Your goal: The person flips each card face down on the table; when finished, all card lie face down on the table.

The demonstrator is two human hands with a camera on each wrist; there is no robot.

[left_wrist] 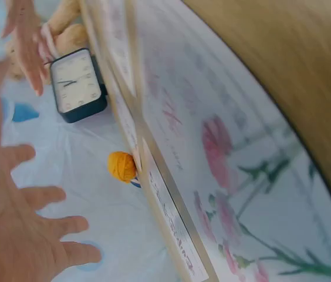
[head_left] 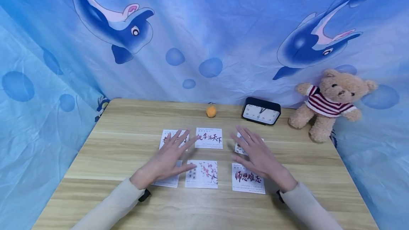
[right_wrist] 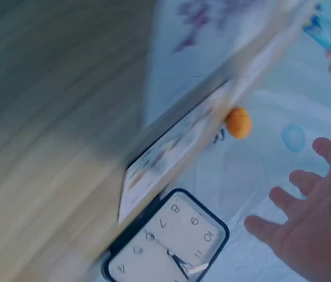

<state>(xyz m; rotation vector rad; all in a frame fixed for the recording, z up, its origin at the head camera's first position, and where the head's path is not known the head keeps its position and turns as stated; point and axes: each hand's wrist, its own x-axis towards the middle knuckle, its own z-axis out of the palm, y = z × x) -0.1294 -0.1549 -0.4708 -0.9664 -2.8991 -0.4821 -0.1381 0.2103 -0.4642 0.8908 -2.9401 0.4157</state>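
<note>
Both hands are spread over square white cards laid in two rows on the table. My left hand has its fingers apart above the upper left card and the lower left card, hiding parts of both. My right hand also has straight fingers; it partly covers the upper right card and the top of the lower right card, which bears red lettering. Between the hands lie a lettered card and a card with pink blossoms. Neither hand holds anything.
Behind the cards, a small orange ball-like object sits near the back edge of the wooden table. A black-framed clock and a teddy bear in a striped top stand at the back right. A blue dolphin-print curtain hangs behind.
</note>
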